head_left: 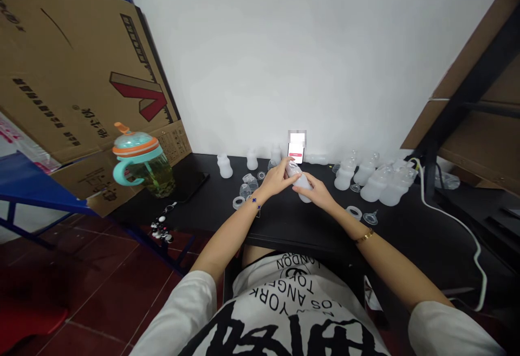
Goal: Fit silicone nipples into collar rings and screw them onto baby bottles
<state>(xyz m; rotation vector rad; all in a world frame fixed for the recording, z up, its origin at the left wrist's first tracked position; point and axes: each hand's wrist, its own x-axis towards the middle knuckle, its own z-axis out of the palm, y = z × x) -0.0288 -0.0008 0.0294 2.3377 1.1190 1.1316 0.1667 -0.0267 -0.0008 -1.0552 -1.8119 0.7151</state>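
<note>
Over the black table (pixel 284 226), both of my hands are closed around one translucent white baby bottle (pixel 304 183), which is tilted with its top toward the wall. My left hand (pixel 277 180) grips the upper end near the collar. Lower down, my right hand (pixel 319 193) wraps the body. Near my left wrist lie a white ring collar (pixel 239 202) and clear caps (pixel 245 190). By my right forearm are another ring collar (pixel 354 213) and a clear silicone nipple (pixel 370 218). My fingers cover part of the bottle's top.
Several assembled bottles (pixel 382 182) stand at the right, beside a white cable (pixel 459 218). Bottle bodies (pixel 225 166) line the back left. A lit phone (pixel 296 153) leans on the wall. At left are a turquoise-handled cup (pixel 140 163), a dark tablet-like slab (pixel 194 187) and a large cardboard box (pixel 81 63).
</note>
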